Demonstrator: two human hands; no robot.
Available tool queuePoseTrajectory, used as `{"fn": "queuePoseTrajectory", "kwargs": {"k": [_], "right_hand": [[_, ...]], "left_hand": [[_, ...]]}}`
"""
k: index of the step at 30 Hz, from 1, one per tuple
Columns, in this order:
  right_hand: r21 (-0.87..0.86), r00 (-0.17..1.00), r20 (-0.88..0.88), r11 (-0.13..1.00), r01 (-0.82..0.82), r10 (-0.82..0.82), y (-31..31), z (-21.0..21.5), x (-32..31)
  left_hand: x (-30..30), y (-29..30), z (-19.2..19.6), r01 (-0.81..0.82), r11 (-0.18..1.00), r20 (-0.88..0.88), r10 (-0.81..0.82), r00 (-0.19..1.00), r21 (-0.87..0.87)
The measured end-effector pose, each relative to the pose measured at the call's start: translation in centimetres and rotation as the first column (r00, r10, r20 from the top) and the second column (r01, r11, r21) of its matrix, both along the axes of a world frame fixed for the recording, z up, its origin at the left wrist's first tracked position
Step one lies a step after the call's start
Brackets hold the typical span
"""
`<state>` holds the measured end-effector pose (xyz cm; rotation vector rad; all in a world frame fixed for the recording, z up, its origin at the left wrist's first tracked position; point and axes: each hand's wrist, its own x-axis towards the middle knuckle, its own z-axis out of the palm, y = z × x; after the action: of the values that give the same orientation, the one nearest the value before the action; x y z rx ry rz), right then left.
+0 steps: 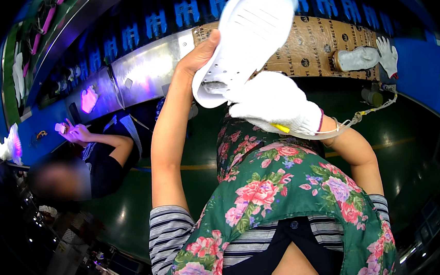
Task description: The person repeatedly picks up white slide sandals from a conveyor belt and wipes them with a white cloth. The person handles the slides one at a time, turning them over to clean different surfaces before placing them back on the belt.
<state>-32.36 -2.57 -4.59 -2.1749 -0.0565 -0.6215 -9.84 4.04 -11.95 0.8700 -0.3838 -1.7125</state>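
Observation:
A white shoe (247, 29) is held up in front of me, its sole facing the camera and its toe pointing up. My left hand (200, 53), bare, grips the shoe's left side near the heel with the thumb on the sole's edge. My right hand (277, 104), in a white cloth glove, is closed at the heel end of the shoe and holds a thin yellow tool (281, 128) with a clear tube (363, 116) trailing off to the right. A green floral apron (281, 189) covers my front below.
A conveyor belt with a brown cardboard sheet (321, 41) runs across the top, carrying another white shoe (356, 58) beside a co-worker's white-gloved hand (388, 54). A seated person (102, 157) works at the left by the metal bench (147, 65). The floor (406, 143) is green.

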Motion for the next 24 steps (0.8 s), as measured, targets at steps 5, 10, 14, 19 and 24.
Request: {"fn": "queuePoseTrajectory", "kwargs": {"k": [5,10,14,19,24], "right_hand": [[0.04,0.993,-0.033,0.993,-0.113,0.114,1.3,0.2,0.3],[0.049,0.994,-0.062,0.995,-0.09,0.093,-0.9,0.7,0.1],[0.119,0.986,-0.077,0.983,-0.14,0.149,-1.6,0.7,0.4],[-0.126,0.969,-0.151,0.969,-0.213,0.193,-0.9,-0.5,-0.5],[0.642,0.952,-0.307,0.741,0.198,0.011,-1.6,2.7,-1.1]], "left_hand": [[0.4,-1.0,2.8,0.18,0.973,0.23,-0.209,0.951,0.142],[-0.5,-2.2,5.9,0.311,0.883,0.626,-0.468,0.624,0.351],[0.0,-3.0,4.9,0.426,0.843,0.65,-0.529,0.545,0.328],[0.8,-3.9,4.6,0.388,0.818,0.637,-0.575,0.514,0.426],[0.7,-2.1,2.5,0.14,0.953,0.284,-0.217,0.934,0.268]]}}
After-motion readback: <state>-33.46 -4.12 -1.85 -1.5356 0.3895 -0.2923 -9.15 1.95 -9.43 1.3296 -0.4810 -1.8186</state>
